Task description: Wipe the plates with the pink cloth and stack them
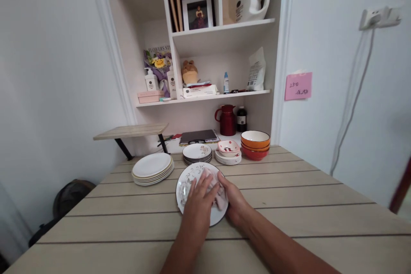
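A white plate with a dark rim and a grey floral pattern is in the middle, tilted slightly towards me above the wooden table. My left hand lies across its face, fingers over a crumpled pale pink cloth that it holds against the plate. On the right, my right hand is closed on the plate's edge, thumb on the upper side and the other fingers mostly hidden beneath. The cloth covers part of the pattern.
Behind the plate stand a stack of white plates, dark-rimmed plates, small plates under a pink patterned bowl, and orange and red bowls. A small raised wooden shelf is at back left. A red jug stands farther back.
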`<state>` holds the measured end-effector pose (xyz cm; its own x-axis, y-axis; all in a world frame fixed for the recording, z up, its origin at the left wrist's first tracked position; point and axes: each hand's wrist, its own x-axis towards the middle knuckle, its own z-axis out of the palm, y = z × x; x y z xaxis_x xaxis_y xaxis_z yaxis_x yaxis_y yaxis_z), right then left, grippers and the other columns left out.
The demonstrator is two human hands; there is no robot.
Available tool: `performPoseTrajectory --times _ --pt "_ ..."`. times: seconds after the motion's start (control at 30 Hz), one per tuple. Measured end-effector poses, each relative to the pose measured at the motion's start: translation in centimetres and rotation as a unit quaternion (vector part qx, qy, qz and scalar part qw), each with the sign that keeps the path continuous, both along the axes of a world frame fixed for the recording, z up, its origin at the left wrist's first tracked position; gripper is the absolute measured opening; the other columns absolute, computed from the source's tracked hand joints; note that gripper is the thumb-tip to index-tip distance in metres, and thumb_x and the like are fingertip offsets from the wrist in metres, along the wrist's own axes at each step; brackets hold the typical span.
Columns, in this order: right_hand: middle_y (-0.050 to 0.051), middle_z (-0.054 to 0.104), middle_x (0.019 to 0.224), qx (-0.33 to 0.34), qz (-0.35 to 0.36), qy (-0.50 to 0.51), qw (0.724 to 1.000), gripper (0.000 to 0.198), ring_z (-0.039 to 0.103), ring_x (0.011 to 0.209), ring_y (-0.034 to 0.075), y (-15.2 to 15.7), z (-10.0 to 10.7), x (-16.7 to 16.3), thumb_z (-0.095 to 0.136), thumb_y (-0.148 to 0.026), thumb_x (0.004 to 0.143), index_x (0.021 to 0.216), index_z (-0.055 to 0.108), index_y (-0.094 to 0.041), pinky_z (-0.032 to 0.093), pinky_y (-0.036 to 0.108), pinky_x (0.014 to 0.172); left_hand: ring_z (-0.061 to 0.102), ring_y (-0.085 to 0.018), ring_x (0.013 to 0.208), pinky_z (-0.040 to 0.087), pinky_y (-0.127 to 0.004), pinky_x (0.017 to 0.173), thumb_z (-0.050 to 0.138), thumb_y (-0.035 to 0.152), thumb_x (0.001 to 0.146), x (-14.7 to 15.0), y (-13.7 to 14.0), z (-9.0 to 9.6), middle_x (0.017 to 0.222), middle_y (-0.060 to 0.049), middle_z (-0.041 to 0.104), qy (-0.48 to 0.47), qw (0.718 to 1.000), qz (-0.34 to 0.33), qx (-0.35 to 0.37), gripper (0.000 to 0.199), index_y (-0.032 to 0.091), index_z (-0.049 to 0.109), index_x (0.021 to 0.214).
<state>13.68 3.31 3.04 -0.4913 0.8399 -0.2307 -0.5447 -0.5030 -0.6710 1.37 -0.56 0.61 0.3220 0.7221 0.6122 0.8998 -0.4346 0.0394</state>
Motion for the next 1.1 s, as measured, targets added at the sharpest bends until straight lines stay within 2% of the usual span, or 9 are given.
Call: performPoseTrajectory --times 0.17,0.27,0.4,0.57,0.7,0.8,0.9,1.0,1.1 --pt "0.015 0.076 0.099 -0.017 -0.033 0.010 0.999 0.050 0.072 0.086 0.026 0.2 -0.3 -0.3 0.054 -0.048 0.087 0.116 0.064 -0.009 0.054 0.039 0.083 0.043 -0.030 0.134 0.031 -0.061 0.110 0.051 0.005 0.083 -0.1 -0.2 0.5 0.142 -0.008 0.052 -0.021 0.991 0.130 0.017 0.051 0.029 0.058 0.128" --pt "0.013 0.076 0.102 -0.032 -0.064 0.019 0.997 0.050 0.071 0.091 0.027 0.7 -0.5 0.0 0.052 -0.049 0.087 0.117 0.064 -0.011 0.053 0.040 0.086 0.047 -0.032 0.130 0.036 -0.059 0.108 0.055 0.008 0.083 -0.3 -0.3 0.3 0.138 -0.010 0.056 -0.020 0.988 0.151 0.020 0.046 0.026 0.060 0.125" --pt "0.012 0.076 0.098 -0.040 -0.085 0.023 0.995 0.051 0.071 0.092 0.027 1.2 -0.7 0.5 0.050 -0.051 0.087 0.118 0.062 -0.012 0.053 0.041 0.086 0.050 -0.032 0.127 0.039 -0.057 0.107 0.053 0.009 0.084 0.1 -0.3 -0.4 0.135 -0.011 0.058 -0.011 0.994 0.107 0.001 0.042 0.023 0.063 0.122" --pt "0.018 0.076 0.088 -0.047 -0.060 0.022 0.997 0.057 0.071 0.090 0.030 1.5 -0.8 1.1 0.046 -0.055 0.088 0.111 0.064 -0.006 0.055 0.043 0.081 0.042 -0.027 0.135 0.042 -0.049 0.108 0.046 0.003 0.081 1.0 -0.3 -0.9 0.143 -0.010 0.051 -0.002 0.999 -0.015 -0.028 0.053 0.022 0.058 0.129" --pt "0.016 0.076 0.087 -0.040 -0.054 0.016 0.998 0.053 0.072 0.087 0.029 1.5 -1.2 0.6 0.049 -0.053 0.087 0.110 0.065 -0.008 0.056 0.042 0.079 0.036 -0.027 0.139 0.039 -0.052 0.109 0.043 0.001 0.080 1.0 -0.3 -0.6 0.148 -0.008 0.044 -0.008 0.997 -0.019 -0.077 0.059 0.023 0.054 0.134" --pt "0.014 0.077 0.090 -0.028 -0.075 0.006 0.997 0.048 0.072 0.087 0.026 1.4 -1.3 0.2 0.051 -0.049 0.088 0.112 0.065 -0.010 0.056 0.038 0.079 0.030 -0.027 0.141 0.034 -0.056 0.111 0.041 0.001 0.082 0.9 -0.5 -0.2 0.152 -0.004 0.037 -0.016 0.995 0.019 -0.098 0.064 0.029 0.047 0.139" --pt "0.011 0.077 0.093 -0.016 -0.099 -0.006 0.995 0.047 0.072 0.087 0.024 1.3 -1.2 0.0 0.054 -0.048 0.087 0.114 0.065 -0.011 0.056 0.036 0.079 0.027 -0.027 0.143 0.031 -0.055 0.112 0.044 0.005 0.086 0.9 -0.7 0.0 0.154 -0.001 0.032 -0.021 0.990 0.099 -0.102 0.062 0.032 0.041 0.142" --pt "0.012 0.077 0.096 -0.012 -0.112 -0.022 0.993 0.049 0.072 0.086 0.025 1.1 -1.2 -0.2 0.058 -0.049 0.084 0.114 0.065 -0.011 0.056 0.037 0.078 0.029 -0.028 0.142 0.031 -0.055 0.112 0.047 0.011 0.089 0.9 -0.7 0.0 0.155 -0.002 0.030 -0.016 0.973 0.210 -0.098 0.060 0.030 0.037 0.145" --pt "0.012 0.077 0.098 -0.010 -0.120 -0.029 0.992 0.048 0.072 0.087 0.026 1.0 -1.3 -0.3 0.060 -0.048 0.083 0.113 0.066 -0.011 0.056 0.037 0.079 0.037 -0.031 0.137 0.034 -0.054 0.110 0.048 0.013 0.090 0.9 -0.7 -0.2 0.153 -0.007 0.034 0.008 0.959 0.266 -0.093 0.056 0.025 0.039 0.144"
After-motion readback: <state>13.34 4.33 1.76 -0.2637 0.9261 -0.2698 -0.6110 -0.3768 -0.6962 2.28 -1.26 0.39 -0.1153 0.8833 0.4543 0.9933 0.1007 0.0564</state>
